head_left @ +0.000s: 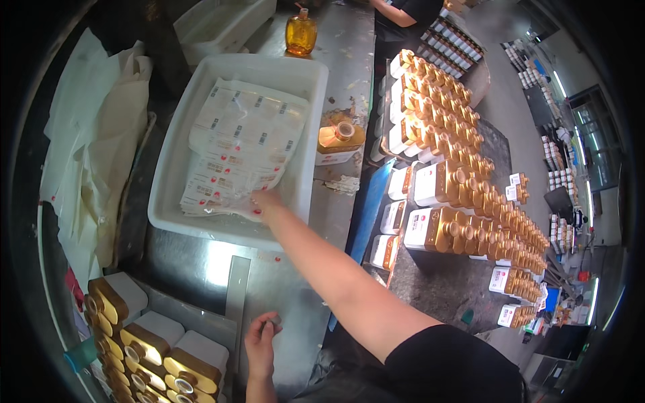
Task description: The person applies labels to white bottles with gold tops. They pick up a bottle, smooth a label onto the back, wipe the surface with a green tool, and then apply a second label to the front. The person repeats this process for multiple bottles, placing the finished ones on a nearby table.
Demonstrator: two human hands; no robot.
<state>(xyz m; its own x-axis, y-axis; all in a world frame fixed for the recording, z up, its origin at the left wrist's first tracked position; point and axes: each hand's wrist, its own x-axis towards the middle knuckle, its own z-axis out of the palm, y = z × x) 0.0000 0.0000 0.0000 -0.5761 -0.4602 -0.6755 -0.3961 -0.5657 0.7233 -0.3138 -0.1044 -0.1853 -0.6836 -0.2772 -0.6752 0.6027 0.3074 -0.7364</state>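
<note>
My right hand (267, 203) reaches into a white plastic tub (158, 191), its fingers closed on the near edge of a printed label sheet (235, 158). The sheet is whitish, with rows of small dark and red marks, and lies on the tub's floor; its near edge looks crumpled and see-through by my fingers. My left hand (259, 342) is held low over the metal bench (285, 289), fingers curled together. Something small and greyish shows at its fingertips, too small to name. A gold and white bottle (339, 138) stands beside the tub's right wall.
An amber bottle (300, 33) stands beyond the tub. Gold and white bottles (430, 232) fill the table to the right in rows; more bottles (191, 363) are packed at lower left. Pale sheets (94, 154) hang at the left. Another person's arm (393, 12) shows at the top.
</note>
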